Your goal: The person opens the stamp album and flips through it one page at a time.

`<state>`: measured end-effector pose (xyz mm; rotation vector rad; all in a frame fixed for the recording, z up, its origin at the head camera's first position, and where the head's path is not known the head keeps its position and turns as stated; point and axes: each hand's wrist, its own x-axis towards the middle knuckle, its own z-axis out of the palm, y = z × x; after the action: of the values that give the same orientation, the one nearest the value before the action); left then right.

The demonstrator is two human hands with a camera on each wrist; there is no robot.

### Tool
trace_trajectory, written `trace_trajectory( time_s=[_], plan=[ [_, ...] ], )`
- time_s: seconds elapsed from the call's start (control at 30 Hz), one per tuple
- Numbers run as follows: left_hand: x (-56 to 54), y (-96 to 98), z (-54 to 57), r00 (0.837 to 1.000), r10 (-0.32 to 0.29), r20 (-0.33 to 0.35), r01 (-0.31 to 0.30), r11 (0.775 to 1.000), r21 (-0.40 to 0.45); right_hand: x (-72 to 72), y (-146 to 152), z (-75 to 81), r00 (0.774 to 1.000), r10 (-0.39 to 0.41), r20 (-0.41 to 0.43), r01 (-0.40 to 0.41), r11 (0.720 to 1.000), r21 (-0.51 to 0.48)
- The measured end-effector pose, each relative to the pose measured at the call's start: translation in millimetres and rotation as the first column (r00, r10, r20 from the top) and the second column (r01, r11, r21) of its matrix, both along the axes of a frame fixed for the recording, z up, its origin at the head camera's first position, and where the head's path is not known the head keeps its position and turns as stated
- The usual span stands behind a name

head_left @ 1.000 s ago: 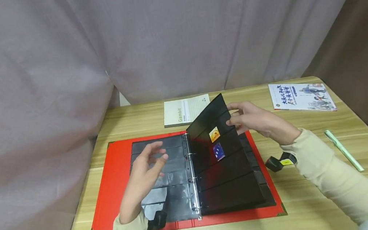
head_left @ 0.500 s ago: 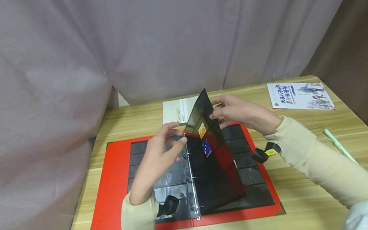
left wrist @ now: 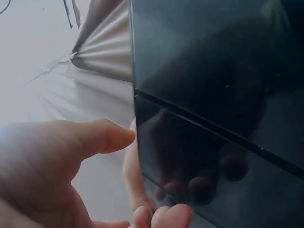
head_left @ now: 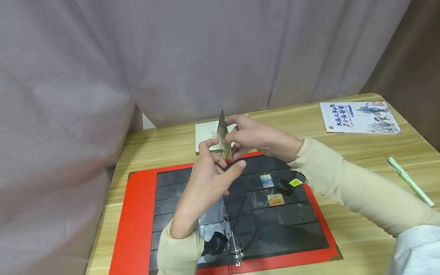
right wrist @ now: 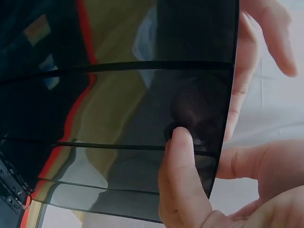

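Observation:
A red ring binder [head_left: 131, 224] lies open on the table, with black pocket pages on both sides. One glossy black page [right wrist: 194, 109] stands nearly upright above the metal rings [head_left: 235, 243]. My right hand [head_left: 257, 138] pinches that page by its outer edge, thumb and fingers on opposite faces. Close on the page's left side is my left hand [head_left: 208, 180], thumb and fingers spread and loosely bent, gripping nothing. On the right-hand page below are a blue stamp [head_left: 266, 180] and an orange stamp [head_left: 275, 200]. The hands hide the upper rings.
A cream notepad [head_left: 205, 134] lies behind the binder, partly covered by the raised page. At the back right is an illustrated booklet [head_left: 361, 117]. A light green pen [head_left: 410, 181] lies right of the binder on the wooden table [head_left: 363, 243]. Grey curtain [head_left: 204, 47] hangs behind.
My right hand has swung the page leftward from a right lean to nearly upright, uncovering the page with two stamps. My left hand has moved right and up toward it.

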<state>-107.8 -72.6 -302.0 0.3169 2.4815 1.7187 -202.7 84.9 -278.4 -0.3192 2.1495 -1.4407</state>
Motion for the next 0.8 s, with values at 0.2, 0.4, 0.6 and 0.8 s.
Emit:
trace_trajectory(
  time_s=[0.2, 0.4, 0.6, 0.8],
  plan=[
    [0.6, -0.8, -4.2, 1.000, 0.013, -0.003, -0.013, 1.000, -0.019, 1.2, -12, -0.7, 1.000, 0.011, -0.015, -0.011, 1.000, -0.004],
    [2.0, -7.3, -8.0, 0.998, 0.056, -0.004, -0.056, 0.998, -0.005, 0.8, -14, -4.3, 0.999, 0.011, -0.046, -0.010, 1.000, 0.014],
    [4.1, -22.2, -9.9, 0.998, 0.069, 0.008, -0.069, 0.998, 0.012, -1.5, -6, -12.2, 0.990, 0.027, -0.140, -0.022, 0.999, 0.040],
    [8.1, -38.7, -11.3, 0.993, 0.113, 0.020, -0.114, 0.993, 0.034, -4.8, 8, -22.9, 0.952, 0.027, -0.305, -0.005, 0.997, 0.072]
  ],
)
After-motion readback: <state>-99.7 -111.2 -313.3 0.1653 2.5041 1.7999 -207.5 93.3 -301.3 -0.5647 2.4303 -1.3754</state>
